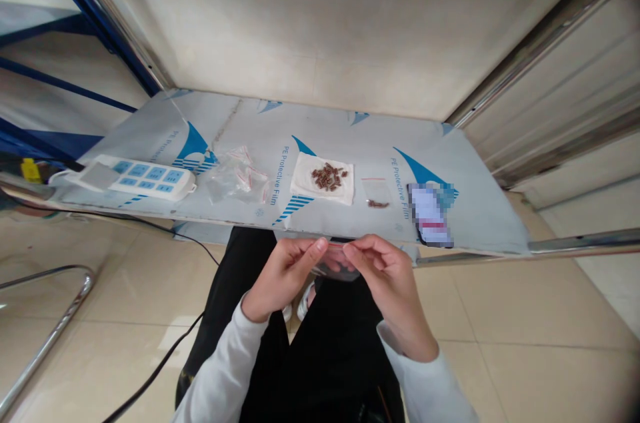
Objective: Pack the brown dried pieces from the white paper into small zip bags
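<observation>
Between my two hands, just in front of the table edge, is a small clear zip bag [336, 268] with a red strip along its top. My left hand [286, 274] pinches one top corner between thumb and fingers. At the other corner my right hand [387, 279] pinches the bag the same way. Beyond them, small brown pieces [329, 177] lie heaped on a folded white cloth or tissue [301, 184]. To its right a flat zip bag [373, 188] holds a few of the brown pieces. Several clear zip bags with red strips [239, 176] lie loosely piled to the left.
A white power strip [145, 177] with blue sockets lies at the table's left end. Right of the filled bag is a phone [429, 216], its screen blurred. Protective film covers the tabletop [330, 133]. A black cable [155, 373] hangs down to the floor.
</observation>
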Demonstrator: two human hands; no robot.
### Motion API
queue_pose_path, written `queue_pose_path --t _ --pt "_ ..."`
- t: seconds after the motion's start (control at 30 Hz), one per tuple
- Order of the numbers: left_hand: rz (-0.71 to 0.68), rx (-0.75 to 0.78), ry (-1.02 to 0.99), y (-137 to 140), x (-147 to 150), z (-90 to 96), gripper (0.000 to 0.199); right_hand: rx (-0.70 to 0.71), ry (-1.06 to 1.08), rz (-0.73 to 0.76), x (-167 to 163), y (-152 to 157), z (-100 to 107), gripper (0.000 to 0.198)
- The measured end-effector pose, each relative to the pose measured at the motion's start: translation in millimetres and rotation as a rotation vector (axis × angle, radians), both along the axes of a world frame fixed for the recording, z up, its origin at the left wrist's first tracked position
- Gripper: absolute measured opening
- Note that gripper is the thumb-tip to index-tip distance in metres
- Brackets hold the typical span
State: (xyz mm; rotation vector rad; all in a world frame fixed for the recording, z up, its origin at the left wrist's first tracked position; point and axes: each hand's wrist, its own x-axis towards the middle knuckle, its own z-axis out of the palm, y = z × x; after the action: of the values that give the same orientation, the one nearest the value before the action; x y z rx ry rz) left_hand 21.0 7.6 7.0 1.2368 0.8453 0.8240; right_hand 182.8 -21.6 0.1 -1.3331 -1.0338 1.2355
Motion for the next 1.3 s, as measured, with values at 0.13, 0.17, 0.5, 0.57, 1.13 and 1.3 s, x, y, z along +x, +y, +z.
queue_pose_path --t 0.13,0.17,0.5,0.57,1.13,1.3 --pt "0.078 0.102 0.060 2.3 1.9 -4.6 0.043 -0.024 -0.062 0.056 7.4 1.9 0.9 0.020" --pt "0.106 0.128 0.106 3.0 2.1 -6.2 0.044 -0.022 -0.093 0.063 9.9 2.8 2.1 0.020" --pt "0.807 0.297 0.821 80.6 -78.2 -53.7 0.040 0.008 -0.388 -0.233 108.7 106.5 -24.4 0.043" --pt "0.919 0.197 1.059 106.4 -95.9 -63.3 0.043 -0.015 -0.570 -0.260 134.8 133.4 -38.6 0.042" --pt "0.855 0.344 0.962 54.1 -58.1 -13.7 0.026 0.286 -0.350 0.143 -73.2 90.0 -7.7 0.035" --pt "0.825 0.246 0.620 23.6 -42.8 -4.1 0.023 0.178 -0.186 0.276 -91.1 94.6 -5.4 0.031"
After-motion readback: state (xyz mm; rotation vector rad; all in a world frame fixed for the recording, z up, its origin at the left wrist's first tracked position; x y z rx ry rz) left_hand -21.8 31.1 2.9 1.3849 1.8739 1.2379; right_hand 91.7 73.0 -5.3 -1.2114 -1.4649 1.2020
